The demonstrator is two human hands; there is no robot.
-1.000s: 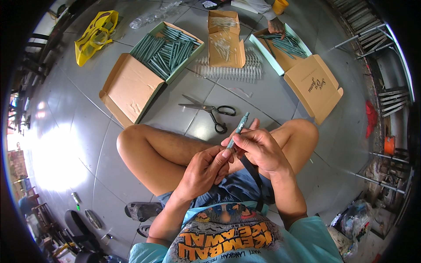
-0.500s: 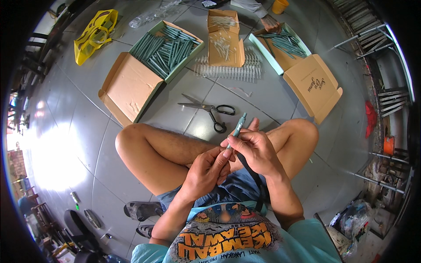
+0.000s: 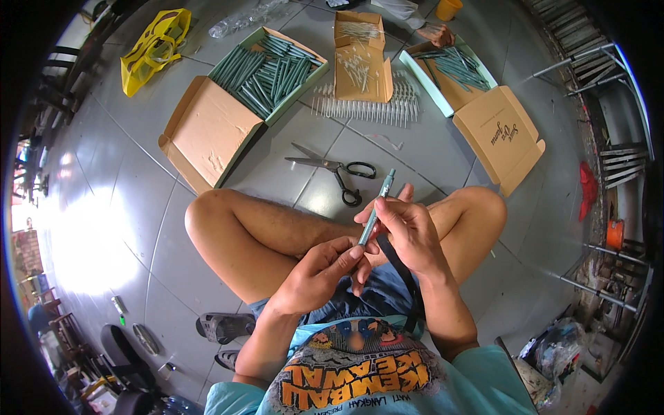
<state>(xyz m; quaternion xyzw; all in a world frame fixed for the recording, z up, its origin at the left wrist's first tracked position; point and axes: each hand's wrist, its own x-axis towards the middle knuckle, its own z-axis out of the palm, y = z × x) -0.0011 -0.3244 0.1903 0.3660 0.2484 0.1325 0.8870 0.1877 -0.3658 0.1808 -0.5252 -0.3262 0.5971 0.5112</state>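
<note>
Over my lap I hold a slim grey-green pen (image 3: 371, 223), tilted with its clip end pointing up and away. The thumb and fingers of my left hand (image 3: 328, 270) pinch its lower end. Higher up the barrel, my right hand (image 3: 409, 228) grips it between thumb and fingers, and one finger sticks out past it. Beyond my hands a pair of black-handled scissors (image 3: 337, 169) lies on the floor with its blades apart. The inside of both palms is partly hidden.
Left ahead, an open box (image 3: 299, 90) holds many green pens. A small brown box (image 3: 384, 77) contains thin clear pieces, with clear plastic rows (image 3: 408, 111) beneath. At right, another person's hand (image 3: 437, 34) reaches to a second pen box (image 3: 443, 104). A yellow bag (image 3: 142, 66) lies far left.
My left hand has slid down toward the pen's lower end, baring more of the barrel between my hands. The other person's hand has shifted slightly at its box.
</note>
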